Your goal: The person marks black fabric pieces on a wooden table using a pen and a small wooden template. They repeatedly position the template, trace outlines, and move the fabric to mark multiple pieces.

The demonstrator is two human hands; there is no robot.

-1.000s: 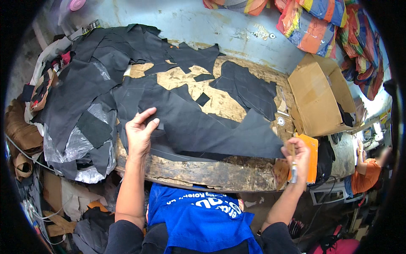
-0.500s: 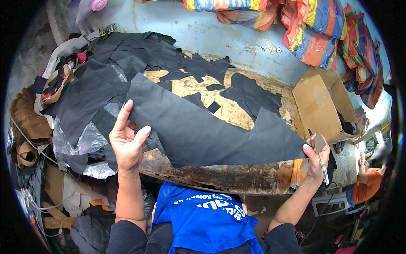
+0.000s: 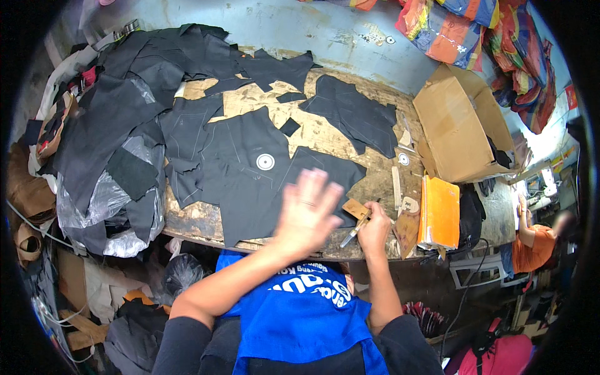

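A black leather piece (image 3: 240, 169) with faint pale lines lies flat on the worn wooden table (image 3: 209, 225). Over its right part my left hand (image 3: 309, 215) is spread, fingers apart and slightly blurred, holding nothing; whether the palm touches the leather I cannot tell. To the right, by the table's front edge, my right hand (image 3: 375, 231) is closed around a pen (image 3: 351, 237) whose pale end points down to the left. A small brown template (image 3: 356, 209) sticks out from the same fingers. A white disc with a black ring (image 3: 265, 162) rests on the leather.
Black leather is heaped over clear plastic (image 3: 128, 231) on the left. Another black piece (image 3: 350, 112) lies farther back. At the right are an orange pad (image 3: 439, 212), a cardboard box (image 3: 453, 125) and a wooden strip (image 3: 396, 187). A person in orange (image 3: 534, 250) sits beyond.
The leather piece, held up between both hands before, now lies on the table. My left hand has let go and moved right; my right hand came left with the pen and template.
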